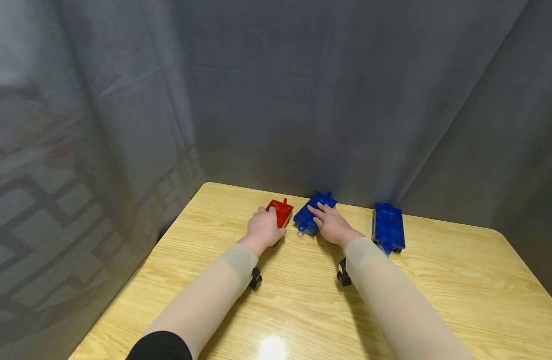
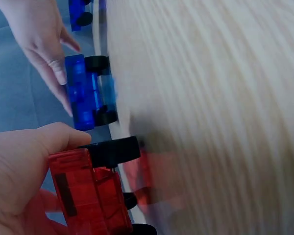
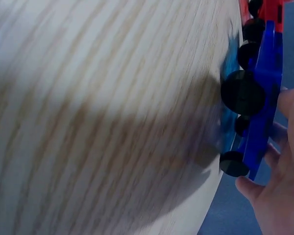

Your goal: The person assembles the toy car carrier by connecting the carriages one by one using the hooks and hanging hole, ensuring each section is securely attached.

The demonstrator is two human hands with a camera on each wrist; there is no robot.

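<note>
Fingers of left hand (image 1: 263, 229) pinch red car (image 1: 280, 211); right hand (image 1: 332, 225) (flat) presses blue car (image 1: 313, 212).

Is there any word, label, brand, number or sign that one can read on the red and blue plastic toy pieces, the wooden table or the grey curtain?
None: no readable text shows in any view.
Red translucent plastic wheeled toy piece, gripped by the left hand: no lettering visible.
Blue translucent plastic wheeled toy piece, under the right hand: none.
Second blue plastic piece: none.
Light wooden table and grey curtain: plain.
</note>
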